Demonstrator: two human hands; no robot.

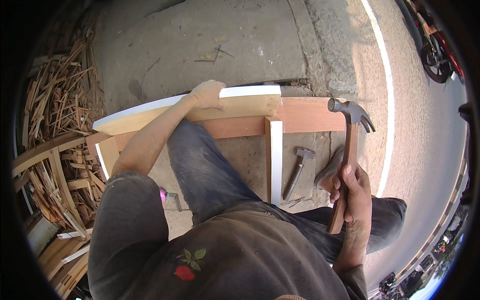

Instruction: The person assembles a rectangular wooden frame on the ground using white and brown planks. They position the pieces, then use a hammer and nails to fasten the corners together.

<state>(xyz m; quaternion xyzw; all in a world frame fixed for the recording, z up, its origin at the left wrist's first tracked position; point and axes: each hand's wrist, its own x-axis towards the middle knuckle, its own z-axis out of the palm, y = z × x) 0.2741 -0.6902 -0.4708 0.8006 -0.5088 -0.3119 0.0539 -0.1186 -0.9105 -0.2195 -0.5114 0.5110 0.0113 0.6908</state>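
Observation:
My left hand [207,95] is closed over the top edge of a pale wooden board [240,105] with a white edge. That board lies along a reddish plank [315,114], part of a wooden frame in front of me. A white-edged upright piece [274,160] joins the plank and runs back toward my lap. In my right hand [356,192] is a claw hammer [352,135], gripped by its wooden handle. Its metal head points up, raised beside the plank's right end. The fingertips of my left hand are partly hidden behind the board.
A second hammer [300,170] lies on the ground near my shoe [330,172], with several nails [295,201] below it. Scrap wood [60,95] is heaped at the left. Thin metal pieces [215,54] lie on the concrete ahead. A road with a parked motorcycle [437,55] runs along the right.

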